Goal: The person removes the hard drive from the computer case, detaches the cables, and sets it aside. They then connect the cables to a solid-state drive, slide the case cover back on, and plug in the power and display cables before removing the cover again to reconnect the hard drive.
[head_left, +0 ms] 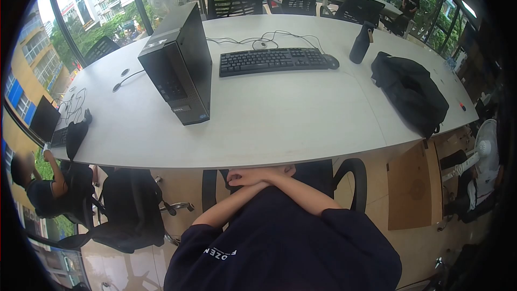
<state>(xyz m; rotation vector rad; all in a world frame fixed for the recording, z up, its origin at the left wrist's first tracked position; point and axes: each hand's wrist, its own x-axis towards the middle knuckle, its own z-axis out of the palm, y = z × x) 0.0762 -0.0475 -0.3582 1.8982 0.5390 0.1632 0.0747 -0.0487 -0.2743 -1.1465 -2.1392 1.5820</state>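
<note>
My forearms cross at the wrists in front of my dark shirt, just below the table's near edge. My right hand [246, 176] lies on the left side of the crossing, its fingers curled in, with nothing visible in them. My left hand [289, 170] shows only in part on the right, behind the other wrist; its fingers are mostly hidden. Neither touches anything on the white table [301, 113]. A black Dell desktop computer [186, 70] stands upright on it. Beyond the middle lie a black keyboard [274, 61] and a mouse [331, 62].
On the right are a dark bottle [361, 43] and a black bag [409, 91]. A laptop [46, 120] sits far left, beside a seated person [48, 188]. Office chairs [132, 207] surround the table. A white fan [484, 145] stands at the right, near a brown panel [409, 186].
</note>
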